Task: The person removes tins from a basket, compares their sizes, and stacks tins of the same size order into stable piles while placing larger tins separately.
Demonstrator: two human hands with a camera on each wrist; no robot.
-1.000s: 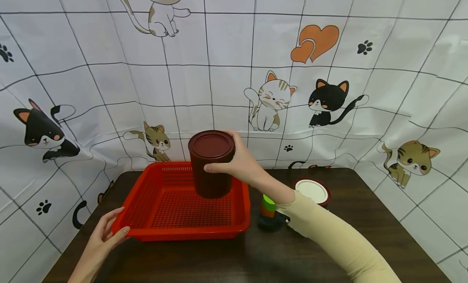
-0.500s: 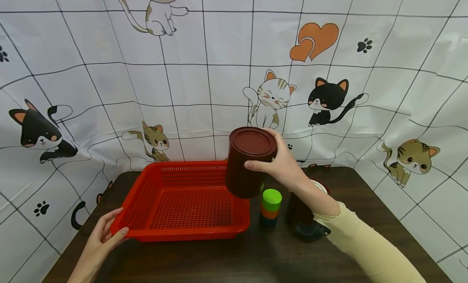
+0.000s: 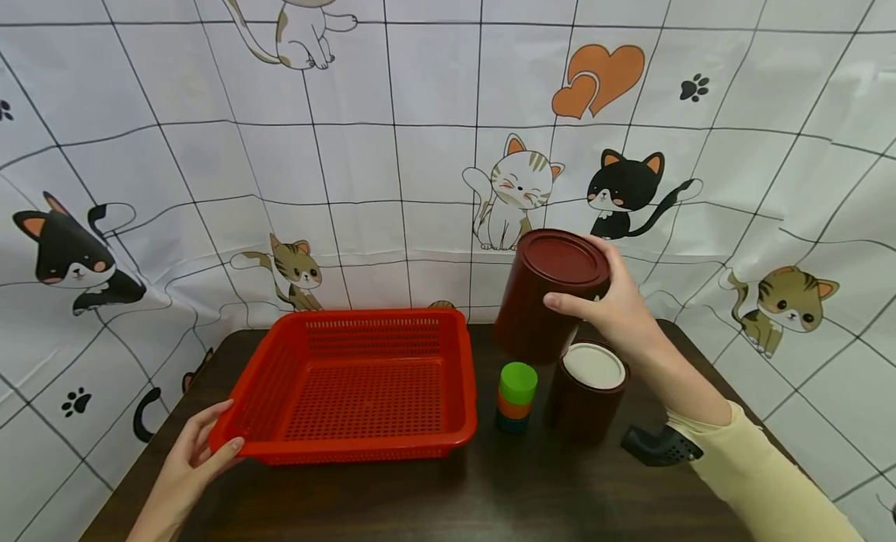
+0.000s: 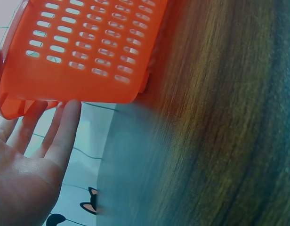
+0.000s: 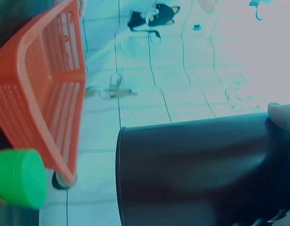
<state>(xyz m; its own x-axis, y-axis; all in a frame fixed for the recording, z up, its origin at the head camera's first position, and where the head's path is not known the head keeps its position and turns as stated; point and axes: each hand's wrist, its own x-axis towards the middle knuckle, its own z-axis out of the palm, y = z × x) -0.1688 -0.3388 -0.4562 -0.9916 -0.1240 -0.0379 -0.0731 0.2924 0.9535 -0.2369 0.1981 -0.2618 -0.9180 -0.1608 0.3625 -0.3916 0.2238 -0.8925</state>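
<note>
A dark maroon canister (image 3: 542, 309) hangs tilted above the table, one round end facing up. My right hand (image 3: 619, 297) grips it near that end, thumb on the near side and fingers behind. In the right wrist view the canister (image 5: 197, 174) lies across the lower right, with part of the hand at the edge. My left hand (image 3: 189, 464) holds the near left corner of a red plastic basket (image 3: 350, 450), thumb at the front rim. In the left wrist view, fingers (image 4: 65, 127) reach the rim of the slotted basket (image 4: 84, 80). Inside the basket only its mesh floor shows.
A second maroon canister (image 3: 584, 410) with a white top stands below the raised one. Left of it stands a small green, orange and dark blue stack (image 3: 516, 394). The dark wood table (image 3: 490, 495) meets a cat-print sheet (image 3: 420, 161) behind.
My right hand has carried the canister rightward from over the basket, tilting it more. The stack and the second canister have come into full view. My left hand has stayed at the basket corner.
</note>
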